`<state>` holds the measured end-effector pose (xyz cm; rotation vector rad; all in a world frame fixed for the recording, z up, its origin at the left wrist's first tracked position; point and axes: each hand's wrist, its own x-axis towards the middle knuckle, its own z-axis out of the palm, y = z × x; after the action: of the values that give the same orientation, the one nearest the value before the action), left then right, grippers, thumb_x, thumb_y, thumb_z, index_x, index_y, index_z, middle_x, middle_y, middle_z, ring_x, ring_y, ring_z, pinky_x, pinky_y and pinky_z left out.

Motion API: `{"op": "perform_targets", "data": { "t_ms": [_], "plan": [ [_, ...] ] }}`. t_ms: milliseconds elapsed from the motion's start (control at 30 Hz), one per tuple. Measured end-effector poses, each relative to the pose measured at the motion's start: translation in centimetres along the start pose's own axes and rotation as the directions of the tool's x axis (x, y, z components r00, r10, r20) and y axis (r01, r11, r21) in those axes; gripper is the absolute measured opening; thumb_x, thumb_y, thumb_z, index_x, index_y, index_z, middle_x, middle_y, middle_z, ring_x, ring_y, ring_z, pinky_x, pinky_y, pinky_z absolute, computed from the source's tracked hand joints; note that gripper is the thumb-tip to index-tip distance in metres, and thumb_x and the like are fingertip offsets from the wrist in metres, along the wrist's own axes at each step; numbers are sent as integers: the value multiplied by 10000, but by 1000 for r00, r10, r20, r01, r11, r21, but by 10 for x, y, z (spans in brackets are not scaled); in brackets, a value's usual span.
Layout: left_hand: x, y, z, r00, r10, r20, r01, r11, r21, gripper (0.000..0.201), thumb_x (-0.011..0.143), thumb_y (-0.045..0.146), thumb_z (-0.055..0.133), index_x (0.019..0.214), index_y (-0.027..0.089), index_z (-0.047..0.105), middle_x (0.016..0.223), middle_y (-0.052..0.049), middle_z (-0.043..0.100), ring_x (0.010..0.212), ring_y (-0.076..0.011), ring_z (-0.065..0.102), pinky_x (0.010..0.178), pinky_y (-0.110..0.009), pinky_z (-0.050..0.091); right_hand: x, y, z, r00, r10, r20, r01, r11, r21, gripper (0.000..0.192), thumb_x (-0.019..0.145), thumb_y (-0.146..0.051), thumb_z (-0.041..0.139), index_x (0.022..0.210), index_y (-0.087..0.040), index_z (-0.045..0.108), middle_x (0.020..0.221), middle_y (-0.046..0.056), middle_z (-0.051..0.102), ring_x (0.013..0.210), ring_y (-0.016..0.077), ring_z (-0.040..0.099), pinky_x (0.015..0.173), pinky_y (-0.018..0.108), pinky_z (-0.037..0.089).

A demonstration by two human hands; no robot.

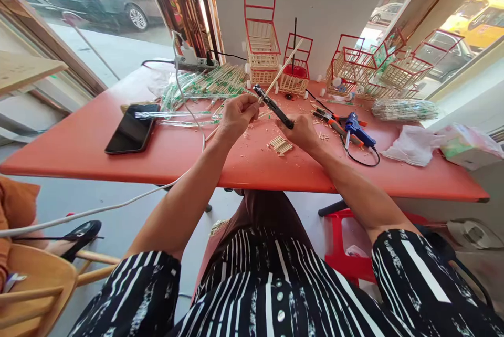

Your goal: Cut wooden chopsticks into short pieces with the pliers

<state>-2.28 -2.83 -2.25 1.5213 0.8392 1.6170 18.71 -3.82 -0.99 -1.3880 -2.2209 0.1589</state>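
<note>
My left hand point(235, 115) pinches a long thin wooden stick point(284, 67) that slants up to the right above the red table point(98, 137). My right hand point(301, 131) grips the handles of black cutting pliers point(271, 105), whose jaws meet the stick near my left fingers. A small pile of cut stick pieces point(280, 145) lies on the table just in front of my right hand, amid wood scraps.
A black phone point(132, 129) lies left. Wrapped stick bundles point(205, 85) and a power strip point(191, 61) sit behind. Small red-and-wood carts point(262, 45) line the back. A blue glue gun point(356, 128), orange-handled pliers point(334, 124) and plastic bags point(411, 145) are right.
</note>
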Motion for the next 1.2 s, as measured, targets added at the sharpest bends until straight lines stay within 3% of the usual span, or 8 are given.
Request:
{"op": "perform_targets", "data": {
  "t_ms": [333, 533, 633, 800, 900, 1000, 1067, 1200],
  "plan": [
    [0, 0, -2, 1000, -1, -14, 1, 1000, 26, 134, 857, 69, 687, 772, 173, 689, 523, 56, 560, 430, -49, 474, 444, -161, 355, 1, -1, 7, 1000, 19, 8, -18, 999, -29, 429, 1026, -397, 587, 675, -156, 647, 634, 59, 605, 608, 141, 372, 623, 345, 235],
    [-3, 4, -2, 1000, -12, -10, 12, 1000, 24, 99, 859, 119, 736, 781, 170, 701, 522, 55, 571, 429, -45, 472, 445, -154, 365, 2, -1, 2, 998, -9, 58, 10, 1000, -24, 444, 1023, -414, 580, 662, -161, 625, 621, 32, 548, 593, 131, 359, 621, 336, 229],
    [-4, 7, -1, 998, -64, 13, 64, 998, -19, 99, 865, 201, 783, 808, 161, 713, 564, 31, 624, 458, -57, 529, 472, -162, 425, 1, 1, -1, 1000, 3, 27, -2, 999, -36, 428, 1009, -441, 600, 684, -164, 637, 636, 27, 541, 602, 132, 349, 624, 335, 218],
    [-7, 8, -3, 981, -195, 0, 193, 972, -138, 294, 845, 425, 840, 868, 157, 721, 792, -62, 763, 631, -118, 699, 539, -192, 521, 0, 3, -5, 999, 23, -23, -23, 1000, -20, 420, 1000, -451, 599, 698, -162, 642, 645, 23, 526, 607, 129, 347, 624, 330, 209],
    [-8, 7, -6, 953, -297, -55, 287, 947, -148, 269, 784, 395, 855, 801, 168, 713, 752, -27, 720, 606, -92, 647, 531, -178, 488, 0, 4, -7, 1000, 14, 0, -14, 1000, -9, 450, 999, -480, 591, 680, -166, 633, 634, 19, 512, 604, 129, 352, 619, 326, 211],
    [-9, 8, -7, 941, -330, -76, 332, 943, 21, 197, 744, 335, 817, 723, 164, 721, 564, 32, 557, 471, -60, 451, 457, -188, 323, 0, 6, -10, 1000, 30, -5, -30, 999, -12, 459, 987, -503, 605, 669, -173, 631, 628, 19, 516, 607, 134, 355, 616, 325, 220],
    [-12, 9, -4, 953, -302, -24, 300, 929, 218, 176, 731, 325, 783, 691, 162, 729, 517, 42, 500, 467, -71, 387, 463, -223, 256, 1, 8, -12, 998, 57, -35, -57, 998, -8, 438, 981, -487, 616, 667, -181, 623, 633, 20, 530, 615, 140, 382, 618, 326, 232],
    [-18, 13, 8, 948, -292, 130, 182, 828, 530, 185, 718, 334, 731, 629, 173, 712, 522, 32, 516, 540, -109, 431, 533, -259, 298, 2, 11, -18, 991, 109, -80, -108, 994, 16, 422, 993, -455, 605, 655, -203, 580, 641, 27, 548, 646, 159, 457, 631, 327, 271]
  ]
}}
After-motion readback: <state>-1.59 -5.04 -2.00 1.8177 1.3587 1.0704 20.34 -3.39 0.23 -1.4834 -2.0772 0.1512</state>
